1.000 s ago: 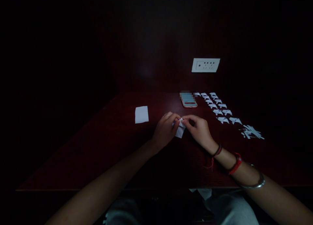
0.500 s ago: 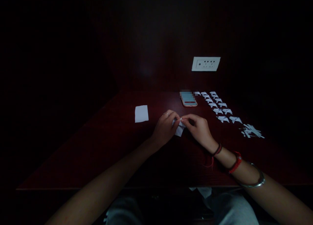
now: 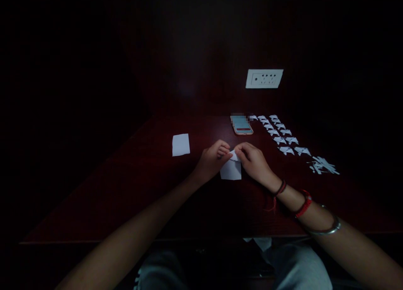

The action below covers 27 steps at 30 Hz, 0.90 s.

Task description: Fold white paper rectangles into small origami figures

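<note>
Between my hands, just above the dark red table, is a small partly folded sheet of white paper. Its lower part hangs flat and square, while the upper part is folded over. My left hand pinches the upper left of the paper, its other fingers curled in. At the upper right corner, my right hand grips the paper between thumb and fingers. The fingertips cover part of the folds.
A stack or sheet of white paper lies left of my hands. Behind them is a phone. Several folded paper pieces stand in two rows at the right, with a heap of paper strips nearer. A socket plate is on the wall.
The paper has been turned or opened, so a wider square part now shows below my fingers. My left fingers have curled in, and my right hand has closed more around the paper's edge.
</note>
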Each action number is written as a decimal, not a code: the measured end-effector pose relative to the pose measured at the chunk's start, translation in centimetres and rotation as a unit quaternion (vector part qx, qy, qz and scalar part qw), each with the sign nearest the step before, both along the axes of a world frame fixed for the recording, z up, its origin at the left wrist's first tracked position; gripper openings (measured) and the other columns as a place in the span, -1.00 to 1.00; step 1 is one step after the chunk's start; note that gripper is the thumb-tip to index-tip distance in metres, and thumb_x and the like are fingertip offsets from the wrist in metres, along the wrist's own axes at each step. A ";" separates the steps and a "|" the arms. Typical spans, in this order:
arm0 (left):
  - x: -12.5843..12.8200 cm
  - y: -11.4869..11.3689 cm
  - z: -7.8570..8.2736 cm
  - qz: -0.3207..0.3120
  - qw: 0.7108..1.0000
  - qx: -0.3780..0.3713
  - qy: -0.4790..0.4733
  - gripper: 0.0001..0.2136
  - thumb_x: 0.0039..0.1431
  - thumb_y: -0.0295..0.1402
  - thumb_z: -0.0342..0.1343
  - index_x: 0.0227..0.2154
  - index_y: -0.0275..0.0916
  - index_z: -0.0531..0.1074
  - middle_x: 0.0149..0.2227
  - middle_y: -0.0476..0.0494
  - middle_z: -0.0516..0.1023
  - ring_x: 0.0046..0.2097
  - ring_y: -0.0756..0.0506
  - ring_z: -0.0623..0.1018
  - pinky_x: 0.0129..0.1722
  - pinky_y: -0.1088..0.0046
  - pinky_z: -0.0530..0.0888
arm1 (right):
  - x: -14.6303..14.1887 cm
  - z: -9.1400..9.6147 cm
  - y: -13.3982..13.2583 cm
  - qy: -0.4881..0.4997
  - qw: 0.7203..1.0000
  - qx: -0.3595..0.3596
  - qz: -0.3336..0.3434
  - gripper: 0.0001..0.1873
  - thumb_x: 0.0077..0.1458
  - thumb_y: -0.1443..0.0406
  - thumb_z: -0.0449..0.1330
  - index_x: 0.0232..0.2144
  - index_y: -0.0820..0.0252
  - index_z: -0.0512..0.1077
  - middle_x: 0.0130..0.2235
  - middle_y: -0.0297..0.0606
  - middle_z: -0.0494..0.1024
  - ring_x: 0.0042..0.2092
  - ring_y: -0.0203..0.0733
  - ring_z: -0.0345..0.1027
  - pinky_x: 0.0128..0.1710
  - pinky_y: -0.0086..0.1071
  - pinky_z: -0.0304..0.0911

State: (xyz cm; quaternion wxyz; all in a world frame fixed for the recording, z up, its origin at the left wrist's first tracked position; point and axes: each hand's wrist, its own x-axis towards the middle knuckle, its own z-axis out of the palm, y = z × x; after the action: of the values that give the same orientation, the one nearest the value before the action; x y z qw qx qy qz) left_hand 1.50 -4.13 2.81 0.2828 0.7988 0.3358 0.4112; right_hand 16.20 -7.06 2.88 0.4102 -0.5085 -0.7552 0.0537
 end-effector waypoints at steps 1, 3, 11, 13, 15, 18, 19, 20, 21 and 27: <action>0.0 0.1 -0.1 -0.002 1.000 -0.012 -0.005 -0.87 -0.05 -0.43 0.03 -0.38 -0.25 0.24 -0.45 0.01 0.38 -0.40 0.06 0.42 -0.42 0.57 0.36 | 0.0 -0.1 0.1 -0.003 1.000 -0.003 0.002 -0.84 0.04 0.37 -0.08 -0.49 0.23 0.28 -0.45 -0.28 0.34 -0.37 -0.29 0.19 -0.37 -0.45 0.09; -0.1 0.4 -0.3 0.007 1.000 -0.020 -0.008 -0.87 -0.07 -0.44 0.04 -0.39 -0.25 0.25 -0.47 0.02 0.38 -0.42 0.06 0.42 -0.44 0.57 0.36 | 0.1 -0.2 0.2 -0.007 1.000 -0.008 0.011 -0.84 0.04 0.36 -0.07 -0.49 0.23 0.28 -0.45 -0.28 0.34 -0.37 -0.30 0.19 -0.36 -0.45 0.09; -0.4 0.6 -0.3 0.055 0.998 0.016 -0.009 -0.91 -0.07 -0.48 0.01 -0.42 -0.25 0.28 -0.46 0.00 0.38 -0.41 0.06 0.41 -0.40 0.54 0.37 | 0.3 0.1 0.0 -0.020 0.999 -0.012 0.037 -0.88 -0.04 0.29 0.06 -0.41 0.21 0.34 -0.41 -0.28 0.40 -0.36 -0.29 0.24 -0.36 -0.44 0.11; -0.4 0.5 -0.2 0.046 0.999 0.022 -0.004 -0.91 -0.06 -0.47 0.01 -0.41 -0.25 0.29 -0.45 0.00 0.38 -0.40 0.06 0.40 -0.39 0.54 0.37 | 0.4 0.2 -0.2 -0.023 0.999 -0.015 0.039 -0.89 -0.03 0.33 0.04 -0.43 0.21 0.35 -0.43 -0.30 0.41 -0.39 -0.31 0.25 -0.38 -0.45 0.11; -0.4 0.5 -0.1 0.032 0.999 0.025 0.004 -0.92 -0.04 -0.46 0.01 -0.41 -0.25 0.30 -0.44 0.00 0.39 -0.39 0.06 0.40 -0.39 0.55 0.37 | 0.4 0.2 -0.3 -0.025 0.999 -0.014 0.034 -0.88 -0.02 0.36 0.02 -0.45 0.21 0.36 -0.44 -0.31 0.42 -0.41 -0.32 0.25 -0.39 -0.46 0.10; -0.5 0.5 0.0 0.018 0.999 0.027 0.024 -0.95 -0.02 -0.45 -0.01 -0.44 -0.25 0.31 -0.44 0.01 0.39 -0.40 0.07 0.40 -0.39 0.56 0.36 | 0.5 0.1 -0.2 -0.028 0.999 -0.013 0.032 -0.86 -0.02 0.37 0.01 -0.45 0.22 0.37 -0.45 -0.31 0.43 -0.42 -0.33 0.25 -0.40 -0.47 0.10; -0.5 0.4 0.0 0.018 0.999 0.028 0.031 -0.95 -0.02 -0.46 -0.01 -0.44 -0.25 0.31 -0.44 0.01 0.39 -0.41 0.07 0.39 -0.40 0.57 0.35 | 0.5 0.1 -0.2 -0.027 0.999 -0.015 0.034 -0.86 -0.02 0.37 0.00 -0.45 0.23 0.36 -0.45 -0.31 0.43 -0.42 -0.33 0.25 -0.40 -0.47 0.09; -0.5 0.4 0.1 0.019 0.999 0.030 0.036 -0.95 -0.02 -0.46 -0.02 -0.45 -0.25 0.31 -0.45 0.02 0.39 -0.42 0.07 0.39 -0.40 0.57 0.35 | 0.5 0.1 -0.2 -0.026 0.999 -0.017 0.037 -0.86 -0.01 0.38 -0.01 -0.45 0.23 0.36 -0.45 -0.31 0.43 -0.42 -0.33 0.25 -0.40 -0.47 0.09; -0.4 0.4 0.1 0.020 0.999 0.031 0.039 -0.95 -0.02 -0.46 -0.02 -0.45 -0.25 0.31 -0.45 0.02 0.39 -0.42 0.07 0.39 -0.41 0.57 0.34 | 0.5 0.1 -0.2 -0.024 0.999 -0.019 0.040 -0.86 -0.01 0.38 -0.01 -0.44 0.23 0.35 -0.45 -0.31 0.42 -0.43 -0.34 0.25 -0.41 -0.48 0.09; -0.3 0.3 -0.1 0.010 0.998 0.046 0.037 -0.97 0.00 -0.46 -0.02 -0.46 -0.26 0.29 -0.46 0.02 0.37 -0.41 0.08 0.37 -0.41 0.60 0.32 | 0.3 0.4 -0.3 -0.024 0.999 -0.010 0.043 -0.90 -0.01 0.33 0.02 -0.47 0.23 0.32 -0.49 -0.33 0.37 -0.44 -0.35 0.21 -0.42 -0.49 0.07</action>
State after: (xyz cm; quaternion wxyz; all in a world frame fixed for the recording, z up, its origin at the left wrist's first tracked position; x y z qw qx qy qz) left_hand 1.21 -3.86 2.74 0.2292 0.8221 0.3351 0.3991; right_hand 16.48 -7.39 3.24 0.3844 -0.4811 -0.7851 0.0671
